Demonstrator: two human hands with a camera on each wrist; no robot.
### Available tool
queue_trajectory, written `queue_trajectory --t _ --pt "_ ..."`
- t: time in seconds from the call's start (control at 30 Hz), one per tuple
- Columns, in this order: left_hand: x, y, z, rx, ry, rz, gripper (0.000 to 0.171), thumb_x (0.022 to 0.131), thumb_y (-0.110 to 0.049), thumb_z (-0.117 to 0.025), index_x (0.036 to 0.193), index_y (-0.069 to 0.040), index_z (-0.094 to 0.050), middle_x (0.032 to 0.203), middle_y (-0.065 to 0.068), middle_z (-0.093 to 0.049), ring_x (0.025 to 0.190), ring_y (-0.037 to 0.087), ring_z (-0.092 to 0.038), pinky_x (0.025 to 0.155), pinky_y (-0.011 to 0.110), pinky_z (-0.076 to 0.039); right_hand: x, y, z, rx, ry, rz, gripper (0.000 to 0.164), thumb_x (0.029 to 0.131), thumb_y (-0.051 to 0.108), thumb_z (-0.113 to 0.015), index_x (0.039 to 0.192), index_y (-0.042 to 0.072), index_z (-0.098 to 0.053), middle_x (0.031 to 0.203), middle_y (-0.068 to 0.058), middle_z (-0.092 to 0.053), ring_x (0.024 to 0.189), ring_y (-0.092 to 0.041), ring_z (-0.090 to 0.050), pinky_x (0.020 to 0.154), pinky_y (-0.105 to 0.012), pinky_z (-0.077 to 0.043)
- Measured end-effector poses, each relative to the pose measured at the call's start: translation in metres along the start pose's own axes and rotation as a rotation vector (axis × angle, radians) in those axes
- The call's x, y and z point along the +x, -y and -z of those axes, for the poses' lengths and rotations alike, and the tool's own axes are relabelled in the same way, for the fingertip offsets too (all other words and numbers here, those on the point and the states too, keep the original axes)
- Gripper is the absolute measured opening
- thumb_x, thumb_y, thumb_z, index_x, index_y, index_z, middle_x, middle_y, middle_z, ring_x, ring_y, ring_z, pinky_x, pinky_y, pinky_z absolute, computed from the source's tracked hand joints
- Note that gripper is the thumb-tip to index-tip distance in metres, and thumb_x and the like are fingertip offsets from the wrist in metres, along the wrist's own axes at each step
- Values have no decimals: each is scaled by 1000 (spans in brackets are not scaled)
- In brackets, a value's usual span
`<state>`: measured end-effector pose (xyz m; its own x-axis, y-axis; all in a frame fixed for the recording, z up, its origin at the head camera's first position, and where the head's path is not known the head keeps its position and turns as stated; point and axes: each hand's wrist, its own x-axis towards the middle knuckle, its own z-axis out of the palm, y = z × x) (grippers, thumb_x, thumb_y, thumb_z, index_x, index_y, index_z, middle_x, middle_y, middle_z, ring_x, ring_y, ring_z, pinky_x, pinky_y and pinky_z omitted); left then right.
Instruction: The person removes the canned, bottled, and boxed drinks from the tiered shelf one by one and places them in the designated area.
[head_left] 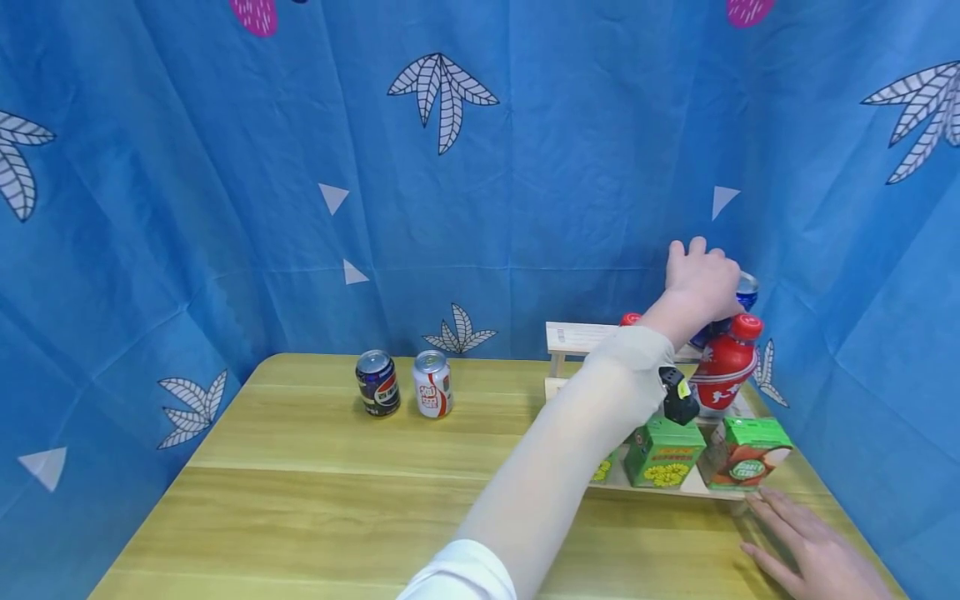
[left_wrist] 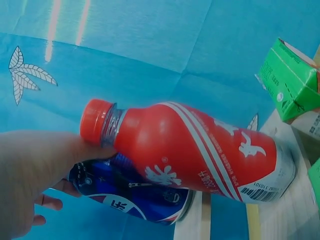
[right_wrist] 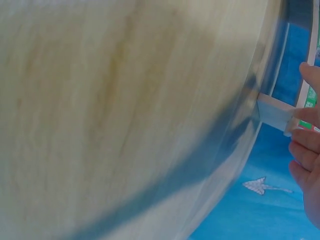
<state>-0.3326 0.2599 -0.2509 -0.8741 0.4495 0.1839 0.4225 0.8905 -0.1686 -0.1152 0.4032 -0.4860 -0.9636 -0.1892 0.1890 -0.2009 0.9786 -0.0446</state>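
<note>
My left hand (head_left: 697, 279) reaches over the wooden rack (head_left: 577, 337) and grips a blue soda can (left_wrist: 130, 192). In the head view the can's silver top shows beside the hand and it appears tilted; whether its base touches the top shelf, I cannot tell. Close by the left hand, a red bottle (left_wrist: 200, 150) with a red cap stands on the rack. My right hand (head_left: 813, 546), fingers extended, touches the rack's front right corner. In the right wrist view the fingers (right_wrist: 305, 140) lie against a rack leg (right_wrist: 275, 110).
Along the rack's lower front shelf are green drink cartons (head_left: 666, 454) and a green-and-brown carton (head_left: 750, 454). Another red cap (head_left: 630, 318) shows behind the left forearm. A dark can (head_left: 378, 385) and a white-and-red can (head_left: 432, 385) stand on the table (head_left: 300, 500). A blue curtain (head_left: 510, 208) hangs behind.
</note>
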Motion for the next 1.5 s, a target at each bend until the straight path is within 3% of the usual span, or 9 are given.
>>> queue_trajectory --t 0.4,0.77,0.97,1.2,1.5 --pt "-8 13 4 20 -40 2 50 78 -77 -56 119 -49 -57 123 -25 -52 126 5 -34 109 34 -25 1 1 2 -3 21 -10 74 79 52 -74 126 -3 -60 130 -31 -54 116 -49 -54 91 -60 -47" --pt "-23 32 20 -12 -65 -26 62 75 -81 -54 126 -45 -55 132 -25 -52 128 4 -35 108 32 -28 -3 -2 -7 -5 -75 29 73 73 48 -80 121 -4 -63 125 -28 -57 109 -46 -57 82 -58 -50" --pt "-34 45 29 -21 -103 -37 66 75 -82 -53 128 -43 -53 132 -25 -52 129 4 -36 107 33 -29 -1 -2 -8 11 -97 48 70 73 45 -81 121 -3 -64 124 -27 -58 109 -45 -57 85 -57 -50" --pt "-46 61 34 -39 -158 -31 73 74 -83 -53 135 -42 -48 136 -24 -51 130 3 -36 106 32 -31 1 1 -4 9 -39 15 73 77 49 -77 125 -3 -61 128 -29 -55 112 -49 -55 86 -60 -48" --pt "-60 85 34 -80 -256 -25 83 75 -82 -51 143 -36 -43 139 -20 -51 129 5 -39 103 29 -35 0 3 -4 -5 -75 23 72 74 47 -80 124 -2 -62 127 -29 -57 110 -48 -57 84 -59 -49"
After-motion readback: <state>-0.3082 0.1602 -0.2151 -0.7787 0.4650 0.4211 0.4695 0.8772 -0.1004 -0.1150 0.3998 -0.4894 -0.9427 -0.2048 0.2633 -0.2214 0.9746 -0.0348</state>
